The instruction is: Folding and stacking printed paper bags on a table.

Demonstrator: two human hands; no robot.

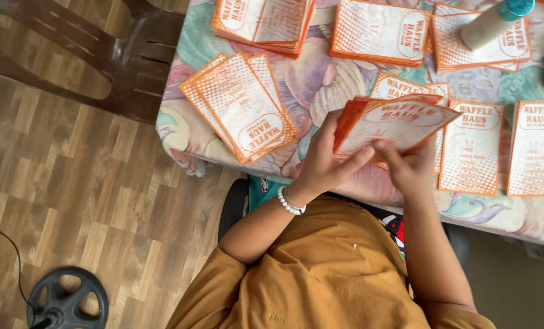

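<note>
A wood-patterned floor (71,183) is being seen at nine o'clock, with a dark chair (101,55) at eleven o'clock and a round black stand base (67,301) at seven o'clock. The tabletop (320,79), draped in a pastel floral cloth, is being taken up across the twelve-to-three o'clock span by orange-and-white printed cards: a fanned pile (241,106) at ten o'clock, further stacks (378,30) at twelve o'clock, single cards (537,149) at three o'clock. A pale tube with a teal cap (494,21) is lying at one o'clock.

At centre, a stack of cards (394,122) is being held above the tabletop's near edge. It is being gripped from the underside and left edge by the left hand (323,161), which is wearing a white bead bracelet (290,202); its lower edge is being pinched by the right hand (409,167).

The cards are judged light, thin, bendable and prone to sliding, so they are best being grasped by the edges, squared together.
</note>
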